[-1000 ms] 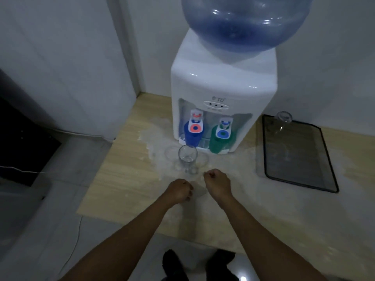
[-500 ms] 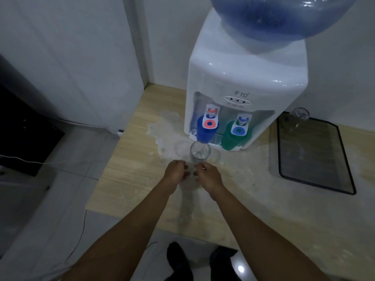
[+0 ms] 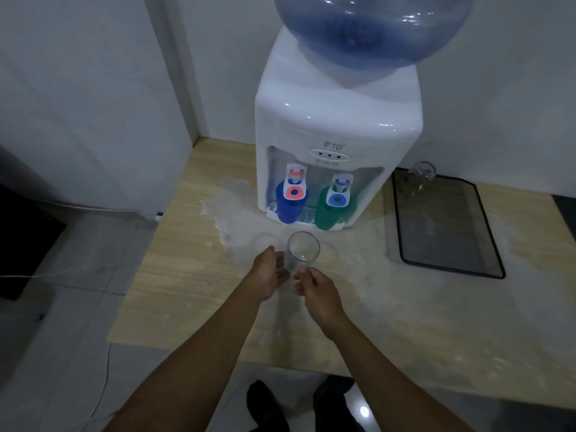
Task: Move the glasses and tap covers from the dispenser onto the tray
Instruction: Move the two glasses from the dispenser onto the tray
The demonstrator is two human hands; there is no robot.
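Observation:
A clear empty glass stands upright on the wooden table, just in front of the white water dispenser. My left hand is open at the glass's lower left side, its fingertips at the wall. My right hand is loosely curled at its lower right, fingertips at the base. Neither has closed around it. A blue cover sits on the left tap and a green cover on the right tap. A second glass stands at the far corner of the black-rimmed tray, to the right of the dispenser.
A large blue water bottle tops the dispenser. White walls close in behind and at left. The table's front edge is near my feet. A white cable runs over the grey floor on the left, beside a dark object.
Both hands have moved forward from the table's middle up to the glass and have gone from fists to spread fingers. The view has shifted closer to the dispenser.

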